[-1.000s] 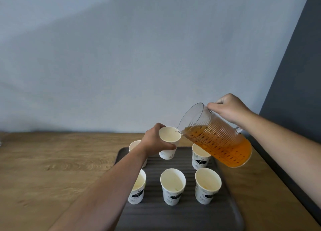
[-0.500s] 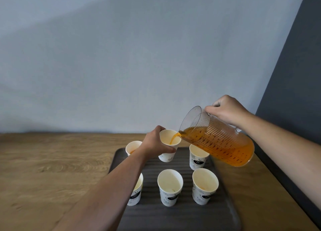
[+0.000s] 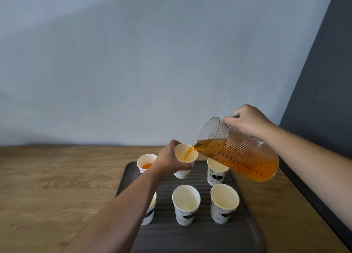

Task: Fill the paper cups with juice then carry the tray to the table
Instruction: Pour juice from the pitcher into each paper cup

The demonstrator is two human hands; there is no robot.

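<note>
My right hand [image 3: 247,122] grips the handle of a clear ribbed jug [image 3: 240,155] of orange juice, tilted left. A thin stream runs from its spout into a white paper cup [image 3: 185,160] that my left hand [image 3: 169,162] holds raised over the dark ribbed tray [image 3: 200,239]. At the tray's back left stands a cup with juice [image 3: 145,162]. Another cup [image 3: 217,173] stands at the back right under the jug. The front row has a middle cup [image 3: 185,205], a right cup [image 3: 223,203] and a left cup [image 3: 149,212] mostly hidden by my left forearm.
The tray lies on a wooden counter [image 3: 57,186] against a pale blue wall [image 3: 152,62]. A dark grey panel [image 3: 323,90] runs along the counter's right edge, close behind my right arm.
A second ago the jug's spout was at the held cup with no flow. The jug has tipped further and juice now streams into the cup.
</note>
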